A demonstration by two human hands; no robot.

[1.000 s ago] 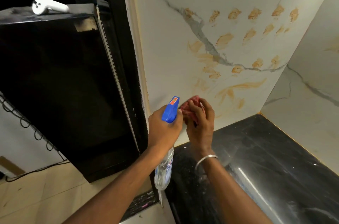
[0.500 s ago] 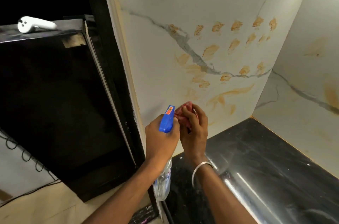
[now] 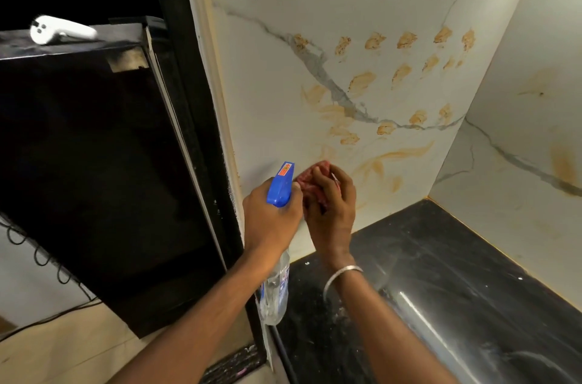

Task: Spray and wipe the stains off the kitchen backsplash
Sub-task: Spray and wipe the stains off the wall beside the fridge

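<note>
Near the backsplash (image 3: 267, 100), left fingers (image 3: 291, 205) grip spray bottle (image 3: 281, 185); right fingers (image 3: 322, 183) pinch cloth (image 3: 318, 169) (red, bunched)

- We take this for a home kitchen corner: a white, marble-look backsplash (image 3: 267, 94) with grey veins meets a matching side wall (image 3: 519, 131) at a right angle.
- Orange-brown stains (image 3: 362, 81) mark the backsplash (dabs higher up, smears lower down).
- Beneath it we see a glossy black stone tabletop (image 3: 472, 273).
- To the left a tall black appliance (image 3: 94, 179) stands on a beige floor (image 3: 78, 352).
</note>
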